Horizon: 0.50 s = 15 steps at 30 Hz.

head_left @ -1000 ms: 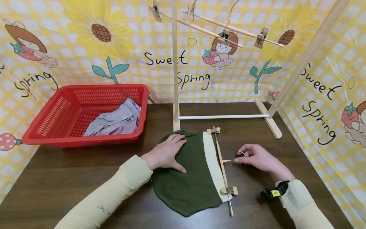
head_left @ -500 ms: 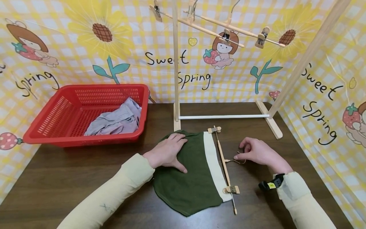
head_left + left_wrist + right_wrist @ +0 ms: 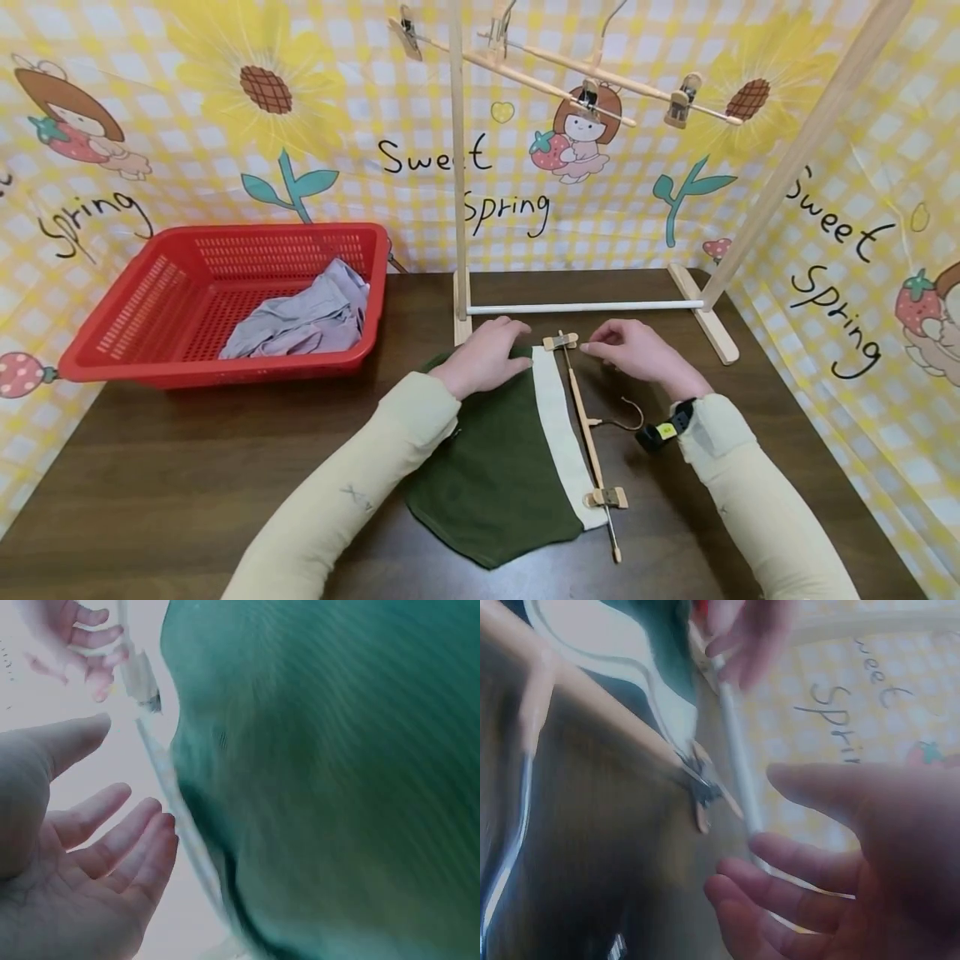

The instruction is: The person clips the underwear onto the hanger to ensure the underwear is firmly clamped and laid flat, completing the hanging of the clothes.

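A dark green garment (image 3: pixel 487 467) with a white waistband (image 3: pixel 558 433) lies flat on the table. Along the waistband runs a wooden clip hanger (image 3: pixel 585 425), its metal hook pointing right. One clip (image 3: pixel 560 342) sits at the band's far end, another clip (image 3: pixel 606 497) at its near end. My left hand (image 3: pixel 487 357) is over the garment's far part, fingers loosely bent and holding nothing. Beyond the hanger's far clip, on its right, is my right hand (image 3: pixel 636 354), relaxed and free of the hook. In the right wrist view, a gap separates the right fingers (image 3: pixel 780 862) from the clip.
To the left stands a red plastic basket (image 3: pixel 225 367) with crumpled grey-lilac cloth (image 3: pixel 307 312) inside. Behind the garment is a wooden rack (image 3: pixel 459 208) with a white lower bar (image 3: pixel 585 307). Two more clip hangers (image 3: pixel 637 77) hang high in it.
My right hand has let go of the hanger's hook and moved away toward the far clip. The left hand has lifted from the garment's middle and shifted up and right.
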Motion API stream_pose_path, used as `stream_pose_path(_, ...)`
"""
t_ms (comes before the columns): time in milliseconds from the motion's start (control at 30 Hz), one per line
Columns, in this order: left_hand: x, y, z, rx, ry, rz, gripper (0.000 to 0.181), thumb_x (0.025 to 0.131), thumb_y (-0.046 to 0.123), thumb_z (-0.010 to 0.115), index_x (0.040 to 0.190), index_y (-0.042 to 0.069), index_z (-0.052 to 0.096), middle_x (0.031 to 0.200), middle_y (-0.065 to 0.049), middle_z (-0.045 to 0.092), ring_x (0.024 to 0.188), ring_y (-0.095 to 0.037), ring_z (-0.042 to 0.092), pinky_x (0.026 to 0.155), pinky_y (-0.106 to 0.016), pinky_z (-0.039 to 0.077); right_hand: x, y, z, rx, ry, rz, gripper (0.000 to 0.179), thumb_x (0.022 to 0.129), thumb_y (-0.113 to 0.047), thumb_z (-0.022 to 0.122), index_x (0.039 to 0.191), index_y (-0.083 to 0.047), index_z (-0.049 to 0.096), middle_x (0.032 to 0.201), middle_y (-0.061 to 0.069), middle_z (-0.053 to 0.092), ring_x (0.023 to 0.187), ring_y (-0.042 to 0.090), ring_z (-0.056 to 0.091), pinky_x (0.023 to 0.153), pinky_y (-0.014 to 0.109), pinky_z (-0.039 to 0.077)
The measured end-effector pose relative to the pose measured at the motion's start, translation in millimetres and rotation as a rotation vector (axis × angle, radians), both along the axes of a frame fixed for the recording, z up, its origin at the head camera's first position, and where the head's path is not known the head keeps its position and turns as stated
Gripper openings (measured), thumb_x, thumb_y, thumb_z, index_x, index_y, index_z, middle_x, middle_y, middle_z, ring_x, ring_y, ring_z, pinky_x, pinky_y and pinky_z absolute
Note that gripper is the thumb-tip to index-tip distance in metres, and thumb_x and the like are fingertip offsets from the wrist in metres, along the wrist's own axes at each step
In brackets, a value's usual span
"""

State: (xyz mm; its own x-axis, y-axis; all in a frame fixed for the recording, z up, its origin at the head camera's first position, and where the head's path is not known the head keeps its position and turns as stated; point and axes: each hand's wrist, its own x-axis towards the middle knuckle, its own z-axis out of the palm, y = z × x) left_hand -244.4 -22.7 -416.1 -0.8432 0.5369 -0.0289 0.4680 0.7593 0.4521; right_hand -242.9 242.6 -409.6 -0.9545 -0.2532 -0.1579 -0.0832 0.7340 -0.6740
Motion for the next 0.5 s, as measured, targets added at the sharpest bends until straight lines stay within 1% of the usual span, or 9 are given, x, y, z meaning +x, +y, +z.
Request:
stream_pose_path(67,-3.9,9.4,-4.7,-0.014,-0.045,0.026,0.052,0.098,0.028,0.072,0.142,0.006,0.055,0.134,-0.012,0.055,0.122,-0.028,0.054,0.102,-0.039,0.043,-5.4,-8.7,-4.6,-0.061,-0.051,-0.027,0.043,0.097,-0.031,0.071,0.123,0.002,0.060,0.110,0.018,0.066,0.081,0.025,0.070,0.070,0.038,0.059)
stream_pose_path(133,-6.9,17.2,-9.7,-0.034,-0.089,0.051,0.054,0.095,0.027,0.075,0.140,0.007,0.055,0.134,-0.011,0.053,0.121,-0.027,0.054,0.102,-0.038,0.043,-9.0,-16.5,-8.9,-0.123,-0.099,-0.048,0.053,0.094,-0.028,0.075,0.132,0.002,0.053,0.116,0.021,0.061,0.078,0.026,0.070,0.067,0.038,0.060)
stream_pose_path(200,-8.8,22.6,-13.1,-0.040,-0.130,0.075,0.055,0.092,0.027,0.078,0.138,0.007,0.057,0.133,-0.012,0.052,0.120,-0.027,0.054,0.102,-0.037,0.044,-11.0,-22.7,-12.8,-0.146,-0.117,-0.046,0.064,0.089,-0.024,0.081,0.138,0.002,0.048,0.117,0.022,0.057,0.076,0.026,0.069,0.066,0.038,0.060)
stream_pose_path(267,-10.3,25.8,-15.1,-0.042,-0.160,0.091,0.055,0.091,0.027,0.080,0.137,0.007,0.058,0.132,-0.012,0.051,0.119,-0.027,0.054,0.101,-0.037,0.045,-11.8,-26.8,-16.6,-0.129,-0.108,-0.033,0.072,0.084,-0.022,0.085,0.140,0.002,0.046,0.116,0.022,0.055,0.073,0.024,0.068,0.065,0.037,0.059)
stream_pose_path(333,-11.7,27.1,-15.5,-0.041,-0.181,0.101,0.055,0.090,0.027,0.080,0.136,0.007,0.058,0.131,-0.013,0.051,0.118,-0.028,0.055,0.101,-0.037,0.045,-11.9,-29.0,-20.1,-0.091,-0.081,-0.015,0.074,0.082,-0.020,0.088,0.139,0.002,0.047,0.114,0.020,0.055,0.069,0.023,0.066,0.065,0.036,0.058)
stream_pose_path(400,-13.1,26.8,-15.1,-0.035,-0.189,0.105,0.054,0.090,0.027,0.081,0.135,0.007,0.059,0.131,-0.014,0.051,0.117,-0.028,0.055,0.101,-0.038,0.045,-11.7,-29.6,-22.6,-0.050,-0.037,0.002,0.072,0.081,-0.019,0.089,0.137,0.002,0.049,0.112,0.019,0.056,0.067,0.023,0.064,0.064,0.036,0.057)
stream_pose_path(500,-14.7,25.3,-14.9,-0.026,-0.190,0.106,0.054,0.089,0.028,0.082,0.134,0.007,0.060,0.130,-0.014,0.052,0.116,-0.029,0.055,0.101,-0.038,0.045,-11.0,-29.3,-25.7,0.000,0.027,0.022,0.067,0.080,-0.019,0.089,0.133,0.002,0.053,0.110,0.017,0.058,0.074,0.024,0.061,0.068,0.037,0.054)
